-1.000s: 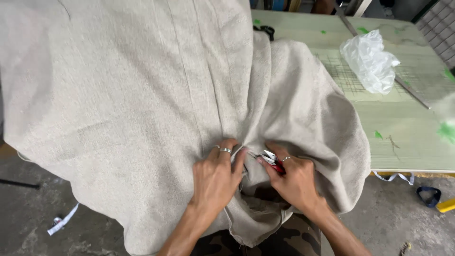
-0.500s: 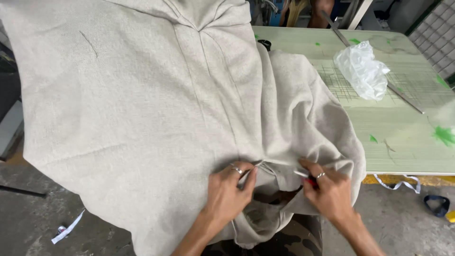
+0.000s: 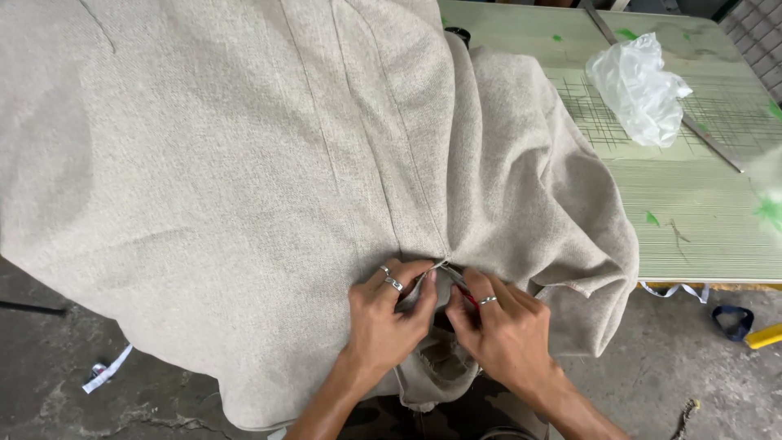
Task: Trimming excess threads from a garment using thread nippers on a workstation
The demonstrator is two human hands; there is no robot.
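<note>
A large beige woven fabric drapes over the table and hangs off its near edge. My left hand, with rings on two fingers, pinches the fabric's edge at a seam. Close beside it, my right hand holds a small red-handled cutting tool against the same seam, its metal tips at the fabric edge. The two hands almost touch. Most of the tool is hidden inside my fingers.
A pale green table shows at the right, with a crumpled clear plastic bag and a long metal ruler on it. Below lies a concrete floor with a blue object, a yellow object and a white strip.
My right hand moved back in toward my left, so the hands are close together at the seam again. The view shifted down and nearer to the fabric.
</note>
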